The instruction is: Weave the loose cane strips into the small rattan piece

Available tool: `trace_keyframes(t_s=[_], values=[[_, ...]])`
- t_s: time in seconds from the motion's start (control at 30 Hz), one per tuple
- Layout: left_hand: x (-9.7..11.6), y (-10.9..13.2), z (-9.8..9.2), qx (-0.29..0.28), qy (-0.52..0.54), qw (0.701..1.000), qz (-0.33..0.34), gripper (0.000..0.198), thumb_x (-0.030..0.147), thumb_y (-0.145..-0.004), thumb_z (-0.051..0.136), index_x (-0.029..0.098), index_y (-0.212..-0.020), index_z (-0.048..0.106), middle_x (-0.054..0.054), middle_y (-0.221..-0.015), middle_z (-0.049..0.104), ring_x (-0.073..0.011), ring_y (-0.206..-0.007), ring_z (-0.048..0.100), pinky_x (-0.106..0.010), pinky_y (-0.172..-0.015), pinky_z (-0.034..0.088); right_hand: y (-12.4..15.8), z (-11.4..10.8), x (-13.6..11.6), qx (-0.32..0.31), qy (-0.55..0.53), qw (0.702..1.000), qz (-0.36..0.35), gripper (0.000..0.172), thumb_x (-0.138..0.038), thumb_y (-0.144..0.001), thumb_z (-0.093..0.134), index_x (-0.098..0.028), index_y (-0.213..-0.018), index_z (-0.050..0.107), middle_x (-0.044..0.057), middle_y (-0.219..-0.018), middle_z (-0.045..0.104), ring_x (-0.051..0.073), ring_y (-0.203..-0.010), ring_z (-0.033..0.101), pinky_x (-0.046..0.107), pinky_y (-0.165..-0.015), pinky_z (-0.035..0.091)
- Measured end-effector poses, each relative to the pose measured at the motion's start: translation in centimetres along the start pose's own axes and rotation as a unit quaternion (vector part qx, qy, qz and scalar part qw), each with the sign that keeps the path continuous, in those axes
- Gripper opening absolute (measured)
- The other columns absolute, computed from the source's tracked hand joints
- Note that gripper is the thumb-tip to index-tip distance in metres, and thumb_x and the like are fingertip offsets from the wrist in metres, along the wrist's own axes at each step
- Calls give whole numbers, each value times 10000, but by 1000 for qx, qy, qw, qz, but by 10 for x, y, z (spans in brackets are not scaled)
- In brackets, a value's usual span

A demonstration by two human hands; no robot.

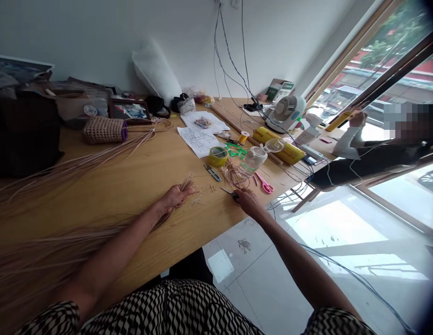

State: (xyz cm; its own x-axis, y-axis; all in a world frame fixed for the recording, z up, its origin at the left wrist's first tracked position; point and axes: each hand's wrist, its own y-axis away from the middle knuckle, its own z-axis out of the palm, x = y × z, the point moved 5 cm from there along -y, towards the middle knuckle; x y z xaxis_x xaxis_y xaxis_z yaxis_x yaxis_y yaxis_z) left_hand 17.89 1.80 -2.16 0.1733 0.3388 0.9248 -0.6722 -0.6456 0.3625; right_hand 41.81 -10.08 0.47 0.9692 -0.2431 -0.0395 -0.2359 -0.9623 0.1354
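Note:
My left hand (175,197) is closed around a bundle of thin tan weaving strands (186,180). Their short ends stick up past my fingers, while the long ends trail back along the table to the lower left. In my right hand (247,202), near the table's front edge, is a pair of dark-handled scissors (227,191), its blades pointing left toward the bundle but apart from it. Small clippings (196,201) lie on the wood between my hands. Just beyond are a blue thread snipper (212,172) and pink scissors (266,184).
A roll of yellow tape (218,157), a clear plastic jar (254,159) and written sheets (198,142) lie ahead. A woven basket (104,129) stands at the left. Farther right are a white fan (285,111), yellow packages (289,152), loose cables and another person (370,160) seated.

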Motion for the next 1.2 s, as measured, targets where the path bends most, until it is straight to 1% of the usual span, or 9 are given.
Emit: trace_keyframes(t_s=[0.33,0.43,0.5,0.6,0.67,0.73,0.83,1.0,1.2], values=[[-2,-2,-2,-17,14,1000,15,456,464,-680,696,206,-612,326,120,-403,253,-21,-322,178,-173,-338,92,11,-9,-26,-63,-8,998,-3,243,-159,-749,525,-138,-956,652,122,-907,667,213,-837,604,259,-663,373],[-2,-2,0,-32,16,999,21,386,515,-715,648,194,-713,433,120,-413,264,-28,-314,179,-171,-336,91,12,-9,-34,-46,-115,992,-12,289,-158,-741,523,-156,-1010,629,91,-897,673,175,-764,610,247,-642,400],[-1,-1,2,-57,22,998,22,402,589,-771,538,193,-814,481,117,-421,268,-33,-315,164,-168,-336,93,13,-5,-41,-72,-271,960,-5,321,-168,-739,518,-161,-1051,593,69,-866,673,131,-632,595,234,-577,419],[-2,0,3,-84,30,996,4,463,644,-834,351,196,-833,469,109,-421,254,-40,-319,153,-165,-343,97,14,0,-57,-118,-482,868,-5,341,-224,-736,547,-148,-1068,547,65,-833,666,120,-591,593,229,-520,433],[-2,0,3,-81,34,996,1,423,616,-851,350,204,-792,425,106,-422,259,-39,-322,159,-162,-348,99,12,0,-67,-103,-558,823,-24,386,-283,-717,604,-138,-1068,541,60,-809,658,130,-653,604,229,-543,441],[-1,1,3,-67,35,997,12,379,578,-851,406,209,-767,389,104,-430,277,-37,-326,174,-162,-351,105,10,1,-75,-83,-590,802,-40,436,-327,-689,657,-133,-1064,549,33,-758,636,113,-653,580,222,-557,430],[2,2,5,-59,28,997,31,383,583,-833,448,203,-800,421,101,-440,304,-32,-330,189,-167,-352,111,8,5,-82,-74,-595,799,-47,482,-358,-651,712,-129,-1048,566,-3,-703,591,88,-616,525,220,-555,407],[7,5,11,-61,0,996,65,425,563,-733,613,182,-868,482,65,-547,472,-9,-338,232,-182,-348,91,8,7,-88,-90,-604,788,-76,501,-383,-657,716,-138,-1063,555,8,-758,580,95,-656,526,221,-564,405],[9,7,13,-62,5,996,63,412,502,-685,691,178,-760,447,96,-493,377,-8,-361,213,-181,-354,84,9,3,-84,-76,-560,820,-95,473,-352,-661,708,-144,-1065,575,25,-796,596,118,-705,544,252,-616,439]])
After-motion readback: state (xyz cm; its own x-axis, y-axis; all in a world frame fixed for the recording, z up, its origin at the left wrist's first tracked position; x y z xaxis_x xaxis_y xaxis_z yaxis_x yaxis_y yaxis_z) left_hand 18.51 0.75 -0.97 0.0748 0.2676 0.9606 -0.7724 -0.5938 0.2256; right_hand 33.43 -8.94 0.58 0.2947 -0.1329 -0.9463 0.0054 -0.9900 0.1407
